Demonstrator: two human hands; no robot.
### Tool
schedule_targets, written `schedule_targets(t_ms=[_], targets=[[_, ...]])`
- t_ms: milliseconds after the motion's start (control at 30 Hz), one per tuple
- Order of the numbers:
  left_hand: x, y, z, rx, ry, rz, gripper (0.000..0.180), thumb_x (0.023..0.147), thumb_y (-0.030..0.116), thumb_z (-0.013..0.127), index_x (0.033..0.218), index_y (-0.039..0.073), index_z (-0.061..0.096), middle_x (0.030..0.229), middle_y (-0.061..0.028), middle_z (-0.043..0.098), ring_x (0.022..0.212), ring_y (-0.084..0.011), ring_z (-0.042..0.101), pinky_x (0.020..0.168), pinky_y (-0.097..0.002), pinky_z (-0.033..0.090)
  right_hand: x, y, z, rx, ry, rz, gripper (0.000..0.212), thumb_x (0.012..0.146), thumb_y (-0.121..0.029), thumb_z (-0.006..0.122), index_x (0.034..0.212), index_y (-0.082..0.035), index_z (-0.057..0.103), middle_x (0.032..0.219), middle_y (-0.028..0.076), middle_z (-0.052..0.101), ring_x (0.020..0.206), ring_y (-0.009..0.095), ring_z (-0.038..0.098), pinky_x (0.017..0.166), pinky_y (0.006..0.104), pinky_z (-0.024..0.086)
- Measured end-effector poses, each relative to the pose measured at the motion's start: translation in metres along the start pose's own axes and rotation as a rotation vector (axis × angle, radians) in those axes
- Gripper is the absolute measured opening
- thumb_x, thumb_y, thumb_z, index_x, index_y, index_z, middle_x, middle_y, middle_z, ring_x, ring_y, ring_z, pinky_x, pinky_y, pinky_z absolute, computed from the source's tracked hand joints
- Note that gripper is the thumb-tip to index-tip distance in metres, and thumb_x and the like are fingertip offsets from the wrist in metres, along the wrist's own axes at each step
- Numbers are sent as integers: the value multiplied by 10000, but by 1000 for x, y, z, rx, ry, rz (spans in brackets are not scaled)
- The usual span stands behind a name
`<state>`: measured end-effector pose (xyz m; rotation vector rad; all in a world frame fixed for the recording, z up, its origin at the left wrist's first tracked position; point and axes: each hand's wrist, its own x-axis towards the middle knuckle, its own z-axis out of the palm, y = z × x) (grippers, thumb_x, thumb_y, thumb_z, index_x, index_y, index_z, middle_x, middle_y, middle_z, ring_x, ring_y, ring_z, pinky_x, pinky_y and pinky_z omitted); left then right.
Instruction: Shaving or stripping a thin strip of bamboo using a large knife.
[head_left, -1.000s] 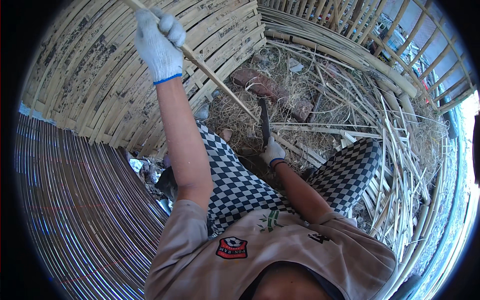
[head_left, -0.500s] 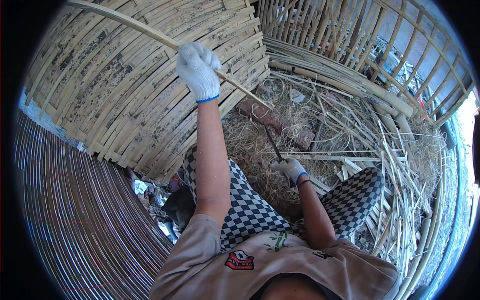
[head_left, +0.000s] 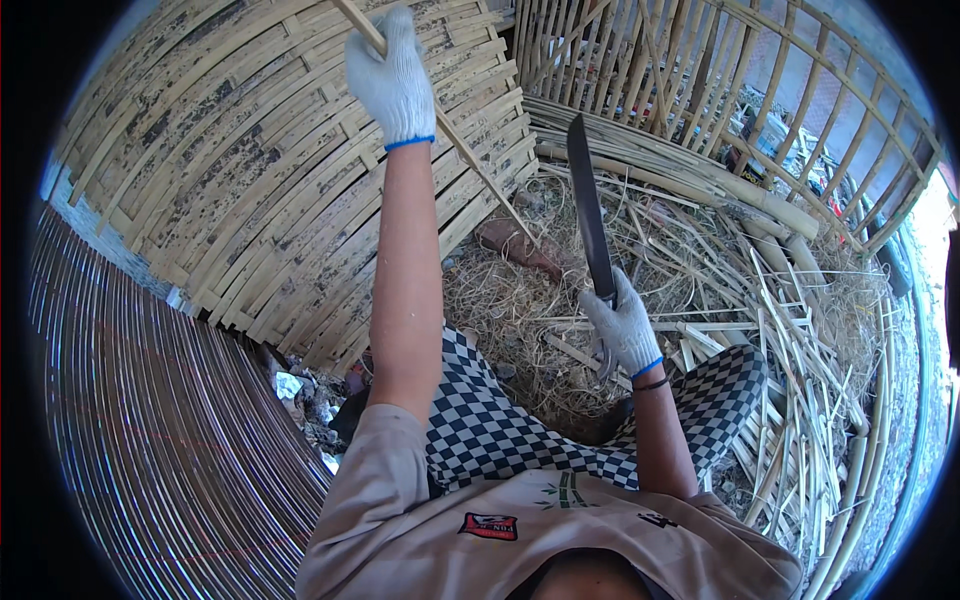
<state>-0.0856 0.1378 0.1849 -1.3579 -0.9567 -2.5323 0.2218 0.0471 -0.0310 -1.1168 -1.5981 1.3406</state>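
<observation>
My left hand [head_left: 392,85], in a white knit glove with a blue cuff, is closed around a long, thin bamboo strip [head_left: 470,155]. The strip slants down to the right, its lower end near a reddish-brown block [head_left: 515,243] on the ground. My right hand [head_left: 624,322], gloved the same way, grips the handle of a machete [head_left: 588,200]. The dark blade points up and away, apart from the strip. Part of the handle is hidden by the glove.
A woven bamboo panel [head_left: 230,150] leans at the left, above a ribbed mat-like surface [head_left: 150,430]. Shavings [head_left: 500,310] cover the ground before me. Split bamboo strips [head_left: 790,400] pile at the right. Beyond lie bamboo poles [head_left: 690,185] and a slatted bamboo fence [head_left: 690,70].
My right hand has raised the machete from low by the block, and its blade now points upward. My left hand has moved farther away with the strip, which now stands steeper.
</observation>
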Motion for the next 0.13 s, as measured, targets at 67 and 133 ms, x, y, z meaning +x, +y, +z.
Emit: schedule_targets(t_ms=[67,133], targets=[[30,4,14,149,-33,-64,299,990,353,644,1050,67,583,789,-81,630,678,-198,635,647,-342,561,1,-13,-2,0,7,-86,300,949,-269,683,1151,-63,599,733,-52,535,612,39,527,518,223,415],[46,4,25,-5,-163,-58,469,933,412,710,1245,111,531,917,-102,665,678,-227,637,657,-376,562,1,-25,-4,49,-22,91,364,944,-351,703,1142,-62,603,753,-20,570,669,22,520,589,213,431]])
